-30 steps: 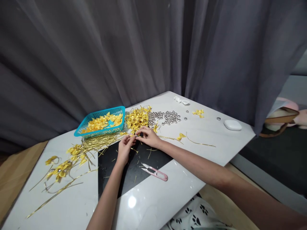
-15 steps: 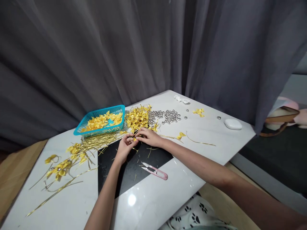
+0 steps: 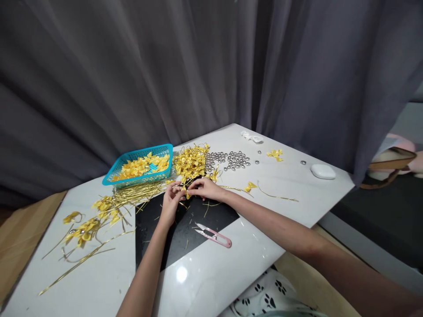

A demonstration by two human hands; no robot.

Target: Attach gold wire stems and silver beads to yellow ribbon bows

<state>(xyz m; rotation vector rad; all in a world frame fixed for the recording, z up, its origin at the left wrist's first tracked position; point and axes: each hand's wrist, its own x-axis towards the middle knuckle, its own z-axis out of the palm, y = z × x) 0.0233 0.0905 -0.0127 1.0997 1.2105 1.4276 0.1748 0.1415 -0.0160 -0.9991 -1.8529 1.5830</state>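
Observation:
Between my two hands, above the black mat [image 3: 178,240], is a small yellow ribbon bow [image 3: 187,193]. My left hand [image 3: 171,201] pinches it from the left, fingers bent. From the right, my right hand [image 3: 206,189] has its thumb and fingertips closed on the same bow. Its finer parts are too small to make out. Just beyond my hands lies a heap of yellow bows with gold wire [image 3: 191,162]. Pink-handled thread snips [image 3: 216,237] rest across the mat's near edge, and short bits of wire lie scattered on the mat.
A turquoise basket [image 3: 140,179] of yellow bows stands at the back left, with gold wires [image 3: 137,192] before it. Silver beads [image 3: 236,160] are spread right of the heap. Finished-looking bows [image 3: 84,231] lie left. A white case [image 3: 323,171] sits near the table's right corner.
My fingers have shifted slightly around the bow, and more of its yellow ribbon shows between them. The tools and piles have stayed where they were.

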